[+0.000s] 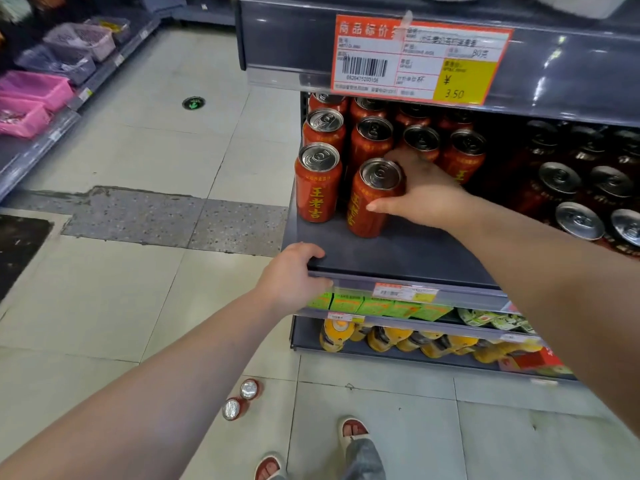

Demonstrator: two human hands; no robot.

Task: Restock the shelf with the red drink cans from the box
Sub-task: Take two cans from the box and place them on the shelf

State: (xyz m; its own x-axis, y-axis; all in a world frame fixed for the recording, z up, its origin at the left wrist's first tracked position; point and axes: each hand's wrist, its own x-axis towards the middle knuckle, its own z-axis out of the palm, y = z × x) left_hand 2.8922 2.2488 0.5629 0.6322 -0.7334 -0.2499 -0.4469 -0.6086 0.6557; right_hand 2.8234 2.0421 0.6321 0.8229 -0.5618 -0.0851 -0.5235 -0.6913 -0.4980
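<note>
My right hand (424, 192) grips a red drink can (369, 202) with yellow characters, which stands upright on the grey shelf (398, 254) at the front of a row. Another red can (317, 183) stands to its left, with several more cans (372, 140) behind them. My left hand (294, 275) holds the shelf's front left corner, fingers curled over the edge. Two red cans (240, 400) stand on the floor near my feet. No box is in view.
Dark cans (581, 202) fill the shelf's right part. An orange price tag (419, 58) hangs from the shelf above. Green cartons (381, 304) and yellow bottles (381, 337) sit on lower shelves. Pink and purple baskets (41, 84) line a rack at the left, across a tiled aisle.
</note>
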